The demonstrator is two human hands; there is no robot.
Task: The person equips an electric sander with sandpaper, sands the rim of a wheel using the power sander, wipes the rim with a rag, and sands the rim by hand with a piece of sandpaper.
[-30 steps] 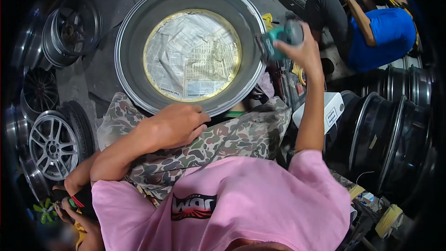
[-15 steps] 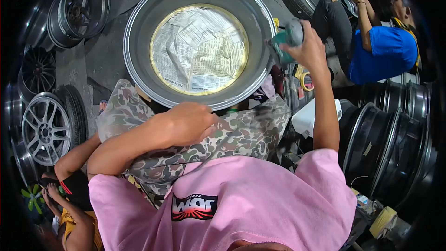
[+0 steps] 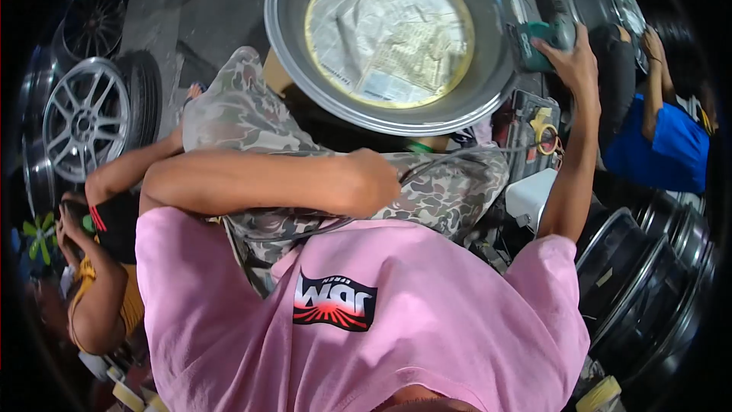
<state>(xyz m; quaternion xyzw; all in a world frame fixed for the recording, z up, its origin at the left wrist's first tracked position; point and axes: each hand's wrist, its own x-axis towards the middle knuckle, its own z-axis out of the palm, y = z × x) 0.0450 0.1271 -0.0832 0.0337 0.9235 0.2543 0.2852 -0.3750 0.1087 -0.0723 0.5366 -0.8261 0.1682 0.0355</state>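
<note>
A large grey wheel rim [image 3: 358, 118] lies in front of my knees, its opening covered with newspaper [image 3: 389, 30] and edged with yellowish tape. Wrapped around a green and black power sander [image 3: 534, 46], my right hand [image 3: 576, 61] is at the rim's right side. The sander's flat pad faces the outer lip, touching or very close. My left hand [image 3: 370, 183] is closed over my camouflage-clad lap. A grey cord [image 3: 465, 154] comes out on both sides of that fist and runs right across my thigh; the fingers are mostly hidden.
Beneath the sander sits a case with a yellow tape roll [image 3: 546, 136], beside a white container [image 3: 530, 197]. Dark wheels [image 3: 633, 275] crowd the right; a silver wheel with tyre [image 3: 85, 126] stands left. A person in blue [image 3: 663, 145] and another in yellow [image 3: 107, 297] sit nearby.
The view has shifted, so the wheel rim appears higher and farther right. My right hand's sander has turned its pad toward the rim's outer side. The cord now shows across my lap.
</note>
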